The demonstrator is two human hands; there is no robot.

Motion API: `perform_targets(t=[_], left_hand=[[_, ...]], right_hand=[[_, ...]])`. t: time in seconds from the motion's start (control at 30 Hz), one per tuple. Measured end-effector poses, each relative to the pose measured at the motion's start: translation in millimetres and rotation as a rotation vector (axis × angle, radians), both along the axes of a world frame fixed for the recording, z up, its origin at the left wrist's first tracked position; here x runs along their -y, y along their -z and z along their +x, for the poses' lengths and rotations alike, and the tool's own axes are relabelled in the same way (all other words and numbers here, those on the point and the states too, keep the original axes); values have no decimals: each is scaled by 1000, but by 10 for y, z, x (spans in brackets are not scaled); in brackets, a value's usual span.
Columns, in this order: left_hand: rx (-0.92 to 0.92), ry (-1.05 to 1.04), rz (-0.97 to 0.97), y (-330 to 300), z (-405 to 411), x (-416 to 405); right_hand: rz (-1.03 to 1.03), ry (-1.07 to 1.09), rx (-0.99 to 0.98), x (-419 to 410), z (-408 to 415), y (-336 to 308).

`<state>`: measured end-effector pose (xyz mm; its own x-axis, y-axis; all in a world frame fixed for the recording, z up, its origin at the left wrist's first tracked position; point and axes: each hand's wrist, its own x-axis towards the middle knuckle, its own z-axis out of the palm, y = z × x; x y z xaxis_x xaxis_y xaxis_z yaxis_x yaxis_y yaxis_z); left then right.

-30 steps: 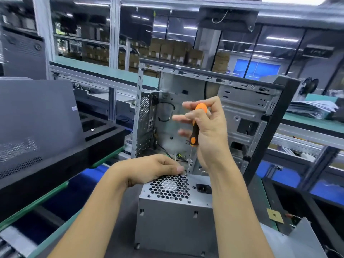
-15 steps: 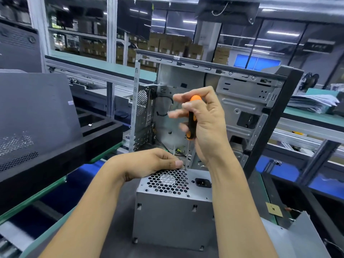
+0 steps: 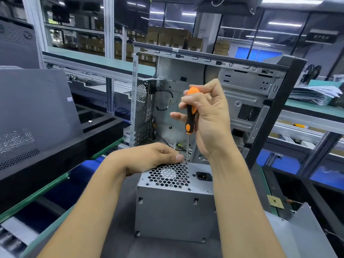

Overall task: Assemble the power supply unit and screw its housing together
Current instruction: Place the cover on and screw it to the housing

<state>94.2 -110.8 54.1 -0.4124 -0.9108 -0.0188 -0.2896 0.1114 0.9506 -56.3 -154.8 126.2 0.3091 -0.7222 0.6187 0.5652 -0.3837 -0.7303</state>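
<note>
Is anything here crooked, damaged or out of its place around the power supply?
Nothing stands out. The power supply stands squarely, the right hand holds the screwdriver nearly upright at its top edge, and the left hand steadies the tip there.

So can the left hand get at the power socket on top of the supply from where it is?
Probably yes. The left hand rests at the far edge of the power supply, and the socket lies uncovered just past the fan grille; only the screwdriver shaft stands nearby.
</note>
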Motion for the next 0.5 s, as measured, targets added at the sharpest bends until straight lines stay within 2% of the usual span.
perform_targets(t=[0.07, 0.13, 0.3, 0.43, 0.5], left_hand=[[-5, -5, 3, 17, 7, 7], [-11, -17, 10, 29, 14, 14], [5, -27, -5, 43, 32, 14], [52, -16, -10, 25, 38, 7], [90, -22, -26, 13, 51, 13]], right_hand=[[-42, 135, 13, 9, -8, 14], [-40, 166, 13, 21, -33, 9], [-97, -73, -67, 7, -57, -26], [-83, -168, -156, -48, -32, -12], [-42, -140, -153, -81, -25, -14]])
